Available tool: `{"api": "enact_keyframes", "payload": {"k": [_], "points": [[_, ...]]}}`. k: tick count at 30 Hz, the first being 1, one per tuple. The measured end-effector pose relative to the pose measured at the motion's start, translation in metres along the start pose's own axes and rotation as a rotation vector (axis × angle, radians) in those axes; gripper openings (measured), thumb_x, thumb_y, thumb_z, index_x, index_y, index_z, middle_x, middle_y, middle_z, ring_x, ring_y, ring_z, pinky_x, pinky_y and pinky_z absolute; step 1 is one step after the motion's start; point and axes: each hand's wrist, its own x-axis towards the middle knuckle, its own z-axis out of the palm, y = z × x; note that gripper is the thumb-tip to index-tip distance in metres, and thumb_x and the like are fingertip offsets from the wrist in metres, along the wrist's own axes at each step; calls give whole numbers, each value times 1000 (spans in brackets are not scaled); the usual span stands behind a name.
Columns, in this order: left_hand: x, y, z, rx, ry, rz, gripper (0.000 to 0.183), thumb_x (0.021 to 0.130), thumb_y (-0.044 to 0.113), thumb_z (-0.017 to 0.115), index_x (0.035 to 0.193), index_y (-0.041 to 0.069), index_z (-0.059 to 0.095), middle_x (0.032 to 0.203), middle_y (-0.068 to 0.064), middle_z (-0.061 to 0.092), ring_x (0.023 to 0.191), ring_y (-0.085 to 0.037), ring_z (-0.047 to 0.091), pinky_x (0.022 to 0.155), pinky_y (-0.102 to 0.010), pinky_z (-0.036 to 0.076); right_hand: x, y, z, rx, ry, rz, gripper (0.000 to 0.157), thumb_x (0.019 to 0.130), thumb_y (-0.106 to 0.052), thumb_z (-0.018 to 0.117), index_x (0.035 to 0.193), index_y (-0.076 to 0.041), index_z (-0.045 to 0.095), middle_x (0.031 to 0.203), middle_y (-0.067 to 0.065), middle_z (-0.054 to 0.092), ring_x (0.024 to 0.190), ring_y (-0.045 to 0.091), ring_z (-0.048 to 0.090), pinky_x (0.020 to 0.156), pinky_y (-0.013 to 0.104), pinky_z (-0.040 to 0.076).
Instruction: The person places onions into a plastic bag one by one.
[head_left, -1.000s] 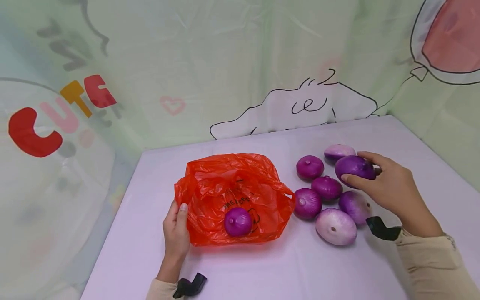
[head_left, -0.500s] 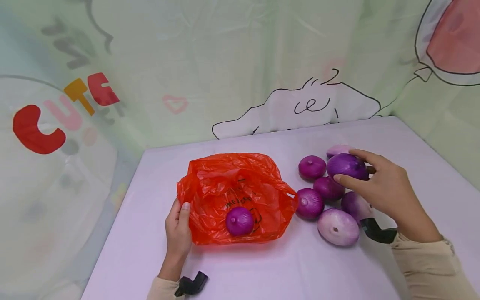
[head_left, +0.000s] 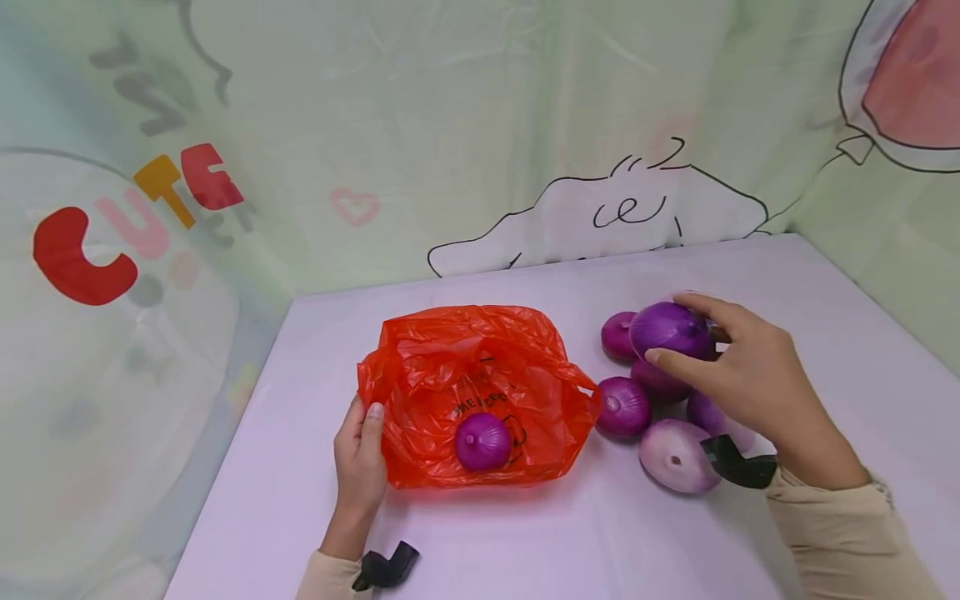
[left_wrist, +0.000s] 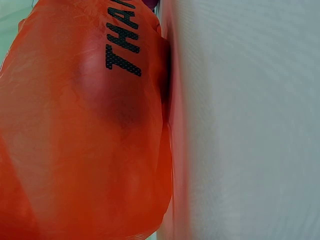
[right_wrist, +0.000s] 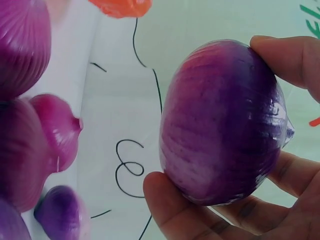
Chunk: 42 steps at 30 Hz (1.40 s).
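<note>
Right hand [head_left: 761, 375] (part-hidden) round onion [head_left: 669, 331]

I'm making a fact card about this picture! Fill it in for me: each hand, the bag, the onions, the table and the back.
Left hand: holds the side of the bag
Right hand: holds up a purple onion
Bag: red plastic, mouth open, on the table
Inside bag: one onion
Loose onions: several, beside the bag, some partly hidden
Table: pale top
Backdrop: drawings and letters spelling CUTE
</note>
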Motion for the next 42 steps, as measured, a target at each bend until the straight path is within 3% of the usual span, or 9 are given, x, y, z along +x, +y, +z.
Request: {"api": "enact_keyframes", "payload": {"k": [18, 30, 35, 42], "points": [[1, -1, 0, -17, -3, -15, 42, 111, 18, 45, 152, 12, 50, 143, -8, 61, 123, -36, 59, 98, -28, 57, -3, -32, 10, 77, 18, -99, 69, 83, -30, 90, 143, -11, 62, 134, 18, 63, 107, 38, 62, 69, 2, 44], [1, -1, -1, -19, -7, -2, 41, 112, 19, 45, 152, 12, 50, 142, -7, 62, 122, -37, 60, 98, -28, 58, -7, -51, 18, 151, 18, -157, 67, 81, -25, 91, 141, -11, 64, 124, 17, 68, 96, 37, 71, 70, 7, 51], [1, -2, -1, -21, -8, -3, 41, 112, 19, 45, 152, 11, 50, 142, -7, 61, 123, -36, 60, 98, -28, 57, -6, -60, 24, 150, 8, -214, 67, 81, -23, 91, 140, -10, 64, 130, 16, 68, 101, 34, 70, 77, 2, 46], [1, -2, -1, -18, -13, 2, 41, 112, 19, 45, 152, 11, 51, 143, -10, 61, 122, -36, 60, 99, -28, 57, -7, -73, 34, 157, -31, -251, 67, 81, -22, 91, 141, -10, 64, 134, 12, 67, 106, 29, 67, 80, 4, 47]]}}
